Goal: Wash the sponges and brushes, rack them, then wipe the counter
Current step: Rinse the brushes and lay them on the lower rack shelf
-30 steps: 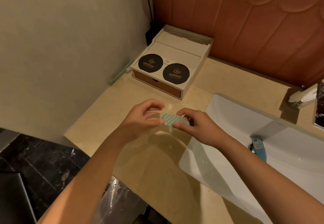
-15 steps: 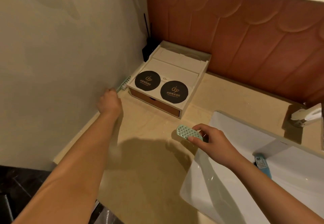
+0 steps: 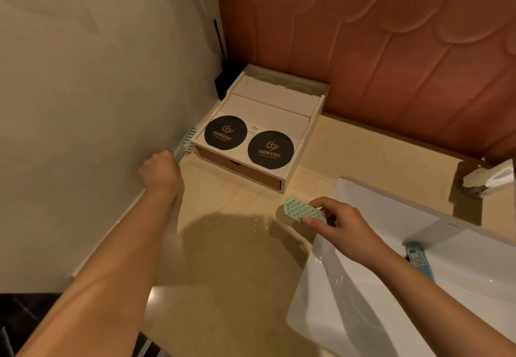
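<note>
My left hand (image 3: 160, 172) reaches to the left wall and grips the handle of a pale green brush (image 3: 185, 143), whose bristled head sticks out beside the white box. In my right hand (image 3: 337, 225) I pinch a small mint-green nubbed scrubber (image 3: 298, 210) just above the beige counter (image 3: 231, 245), close to the sink's left rim. A blue item (image 3: 418, 259) with a label lies in the white sink (image 3: 363, 314), partly hidden behind my right forearm.
A white box (image 3: 268, 124) with two black round discs and a brown drawer front stands in the back corner. A black object (image 3: 223, 77) stands behind it against the wall. A tap (image 3: 491, 180) sits at the right edge. Water drops lie on the counter.
My left hand let go of the scrubber, reached left to the wall and took hold of the green brush. My right hand keeps the scrubber and has barely moved.
</note>
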`<state>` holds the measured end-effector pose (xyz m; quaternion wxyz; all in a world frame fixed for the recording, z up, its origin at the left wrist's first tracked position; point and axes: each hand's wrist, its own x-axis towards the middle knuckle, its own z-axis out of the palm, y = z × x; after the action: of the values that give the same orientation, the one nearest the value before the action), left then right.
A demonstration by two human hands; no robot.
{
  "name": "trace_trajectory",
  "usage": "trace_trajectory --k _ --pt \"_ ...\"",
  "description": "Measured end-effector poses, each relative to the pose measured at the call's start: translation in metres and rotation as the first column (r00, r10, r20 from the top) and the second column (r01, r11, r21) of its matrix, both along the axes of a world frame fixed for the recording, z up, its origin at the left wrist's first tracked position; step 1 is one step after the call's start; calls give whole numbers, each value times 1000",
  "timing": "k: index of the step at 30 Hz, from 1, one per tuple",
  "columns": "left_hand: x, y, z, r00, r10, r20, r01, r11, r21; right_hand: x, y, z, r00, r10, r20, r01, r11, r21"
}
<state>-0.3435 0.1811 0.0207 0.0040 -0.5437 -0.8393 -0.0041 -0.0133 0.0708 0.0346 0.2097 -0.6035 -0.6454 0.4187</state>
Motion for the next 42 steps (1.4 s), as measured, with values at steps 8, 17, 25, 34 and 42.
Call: trace_trajectory --k 8,17,25,34,42 --pt "5 -59 15 881 48 470 -145 975 171 -3 -19 3 998 -35 -44 36 999 17" --pt "65 -156 32 417 -67 907 -95 989 117 23 -66 7 978 -146 -147 150 989 14" --pt "141 -201 34 222 -59 973 112 993 35 60 -123 6 923 -319 -216 320 947 -27" --pt "254 -237 32 85 -139 987 423 902 91 142 -207 17 808 -561 -178 570 822 -3" --pt "339 -253 54 81 -89 993 596 803 23 236 -264 15 674 -722 -156 739 665 109"
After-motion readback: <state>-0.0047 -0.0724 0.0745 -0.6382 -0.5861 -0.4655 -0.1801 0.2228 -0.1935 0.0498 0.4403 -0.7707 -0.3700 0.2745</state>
